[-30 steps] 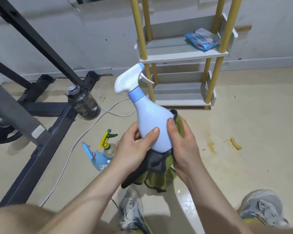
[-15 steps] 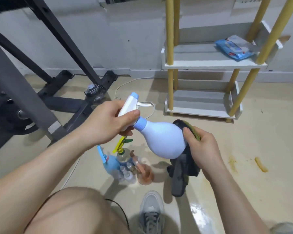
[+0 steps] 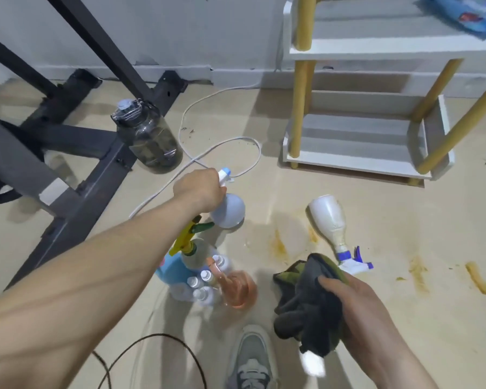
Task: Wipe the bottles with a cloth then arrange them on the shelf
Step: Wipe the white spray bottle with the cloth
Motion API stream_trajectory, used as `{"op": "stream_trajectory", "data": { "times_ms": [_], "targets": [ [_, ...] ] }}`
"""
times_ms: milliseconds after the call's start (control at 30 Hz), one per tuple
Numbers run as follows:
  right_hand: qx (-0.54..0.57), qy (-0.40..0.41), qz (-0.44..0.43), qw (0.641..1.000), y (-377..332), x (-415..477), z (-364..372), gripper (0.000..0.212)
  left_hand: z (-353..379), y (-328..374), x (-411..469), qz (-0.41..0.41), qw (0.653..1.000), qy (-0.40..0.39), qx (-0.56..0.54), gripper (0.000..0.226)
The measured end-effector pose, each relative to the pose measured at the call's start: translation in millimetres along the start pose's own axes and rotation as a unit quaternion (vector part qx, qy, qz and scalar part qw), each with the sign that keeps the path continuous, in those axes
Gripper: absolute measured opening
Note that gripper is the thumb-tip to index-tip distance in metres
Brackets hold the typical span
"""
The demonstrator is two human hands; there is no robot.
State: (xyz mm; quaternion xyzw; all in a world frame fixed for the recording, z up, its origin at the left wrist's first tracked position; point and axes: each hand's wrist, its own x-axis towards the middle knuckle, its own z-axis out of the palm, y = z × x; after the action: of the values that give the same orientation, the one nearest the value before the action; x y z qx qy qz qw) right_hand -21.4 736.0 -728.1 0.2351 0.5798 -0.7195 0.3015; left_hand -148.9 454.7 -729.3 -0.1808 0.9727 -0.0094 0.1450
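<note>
The left hand (image 3: 199,189) grips the pale blue spray bottle (image 3: 227,210) by its neck and trigger head, low over the floor (image 3: 376,220) beside a cluster of small bottles (image 3: 202,287); whether its base touches the floor is unclear. It is smooth plastic, probably light and slippery on its round belly, so the narrow neck is the surer hold. The right hand (image 3: 357,301) clutches the soft, limp dark cloth (image 3: 309,301). A white spray bottle (image 3: 327,217) lies on its side nearby, short of the shelf (image 3: 357,161).
</note>
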Motion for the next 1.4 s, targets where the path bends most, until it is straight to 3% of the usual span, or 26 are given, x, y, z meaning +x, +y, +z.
{"op": "stream_trajectory", "data": {
  "times_ms": [233, 333, 500, 567, 667, 733, 800, 967, 1067, 1200, 1300, 1400],
  "targets": [
    [0.079, -0.013, 0.052, 0.995, 11.5, 31.0, -4.3, 0.048, 38.0, -26.2, 42.5, -0.089, 0.99, -0.104, -0.018, 0.036],
    [0.119, -0.004, 0.076, 0.99, 11.3, 37.3, -5.5, 0.036, 32.1, -29.8, 47.6, -0.098, 0.986, -0.13, -0.021, 0.037],
    [0.205, 0.014, 0.114, 0.972, 16.8, 40.4, -10.3, 0.038, 18.7, -25.5, 38.9, -0.088, 0.991, -0.105, 0.003, 0.039],
    [0.252, -0.017, 0.129, 0.959, 12.8, 31.2, -16.0, 0.045, 4.3, -17.8, 25.1, -0.075, 0.996, -0.041, 0.038, 0.041],
    [0.281, -0.012, 0.158, 0.946, -2.3, 7.8, -33.9, 0.052, -17.6, 12.2, -5.8, 0.046, 0.993, 0.102, -0.026, 0.038],
    [0.306, -0.009, 0.174, 0.936, -12.3, -9.6, -47.9, 0.049, -24.9, 46.6, -31.3, 0.133, 0.975, 0.094, -0.148, 0.026],
    [0.318, -0.002, 0.141, 0.937, -19.5, -25.5, -67.2, 0.039, -15.6, 82.0, -53.5, 0.201, 0.959, 0.039, -0.197, 0.02],
    [0.367, 0.077, 0.011, 0.927, -45.4, -48.5, -125.6, 0.047, 61.0, 153.9, -71.8, 0.37, 0.929, -0.009, 0.002, 0.031],
    [0.339, 0.149, -0.041, 0.928, -35.9, -32.1, -154.9, 0.04, 100.6, 181.1, -57.4, 0.422, 0.894, -0.001, 0.149, 0.054],
    [0.325, 0.16, -0.028, 0.932, -6.0, 4.5, -149.2, 0.031, 104.7, 203.9, -13.9, 0.361, 0.917, 0.033, 0.168, 0.085],
    [0.356, 0.16, 0.02, 0.921, 18.6, 30.3, -138.7, 0.037, 93.6, 216.7, 13.5, 0.315, 0.938, -0.026, 0.145, 0.096],
    [0.387, 0.131, 0.041, 0.912, 27.4, 45.2, -131.3, 0.035, 105.1, 212.5, 35.9, 0.283, 0.953, -0.103, 0.015, 0.085]
  ]
}}
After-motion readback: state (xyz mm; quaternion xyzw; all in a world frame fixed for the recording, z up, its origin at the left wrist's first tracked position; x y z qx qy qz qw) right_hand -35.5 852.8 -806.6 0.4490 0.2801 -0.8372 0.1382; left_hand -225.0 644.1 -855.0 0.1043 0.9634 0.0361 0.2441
